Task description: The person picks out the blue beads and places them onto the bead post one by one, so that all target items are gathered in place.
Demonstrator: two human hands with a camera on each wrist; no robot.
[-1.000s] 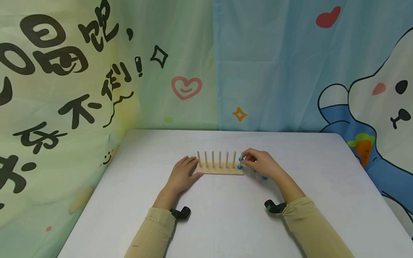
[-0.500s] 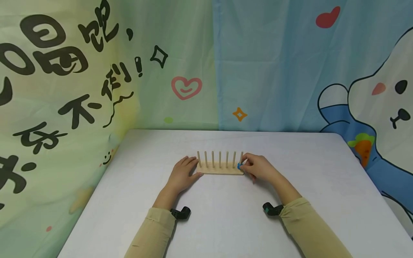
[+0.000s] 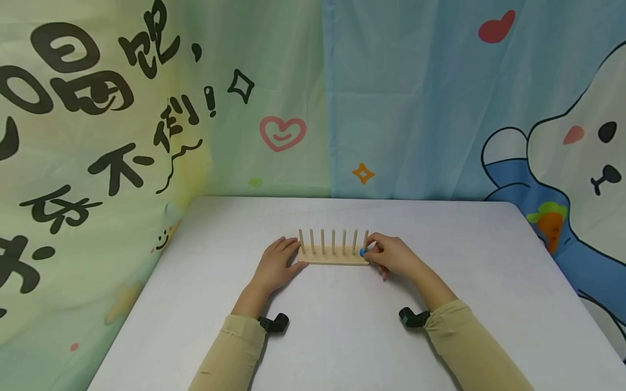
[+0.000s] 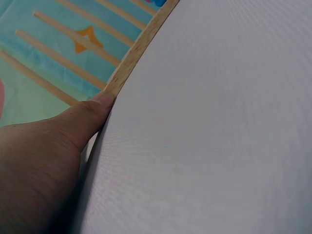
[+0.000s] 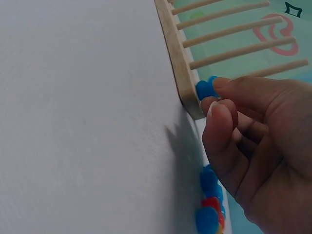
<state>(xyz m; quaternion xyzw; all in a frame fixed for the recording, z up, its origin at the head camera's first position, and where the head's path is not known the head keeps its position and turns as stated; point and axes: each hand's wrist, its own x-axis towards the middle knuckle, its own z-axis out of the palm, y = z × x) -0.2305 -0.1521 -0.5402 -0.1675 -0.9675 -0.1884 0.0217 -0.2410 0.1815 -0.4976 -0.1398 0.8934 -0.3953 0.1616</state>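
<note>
Head view, sleeves: tan left sleeve (image 3: 227,353) and right sleeve (image 3: 479,345) reach in from the near side.
Wrist cameras: one black unit at each cuff, left wrist camera (image 3: 275,323) and right wrist camera (image 3: 413,317).
Tabletop: white surface (image 3: 337,326) under both forearms.
Left hand (image 3: 277,266): thumb set wide of the extended fingers, at the left end of the pegboard (image 3: 332,259); left wrist view shows the thumb tip pressed to the front edge.
Right hand (image 3: 396,255): narrow; thumb and forefinger pinch at the blue beads (image 5: 202,90) low on the rightmost peg. Exact bead count unclear, fingers cover part.
Pegboard: pale wood base flat on the tabletop, seven upright pegs in a row; beads visible on the rightmost only.
Loose beads (image 5: 208,183): blue and red among them, on the tabletop beyond the board's right end; right wrist view only.
Backdrop (image 3: 391,108): printed cloth, green to blue, hearts, dark lettering at left, cartoon animal (image 3: 562,146) at right.
</note>
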